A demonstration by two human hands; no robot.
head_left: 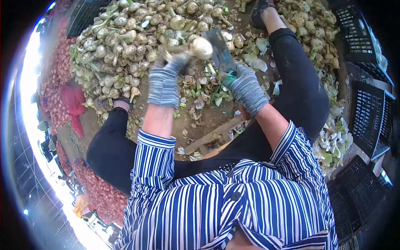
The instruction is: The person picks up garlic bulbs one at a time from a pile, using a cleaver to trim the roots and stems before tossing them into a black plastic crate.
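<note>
red sacks far left, stacked aside | bulb pile far, within arm's reach | left hand, gloved, closed around bulb, holding it up to the blade | knife edge touching bulb, handle clenched in right hand | crates right

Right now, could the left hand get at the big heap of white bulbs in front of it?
Probably yes: the heap of white bulbs lies just beyond the gloved left hand, with nothing between, though it is gripping a bulb.
</note>
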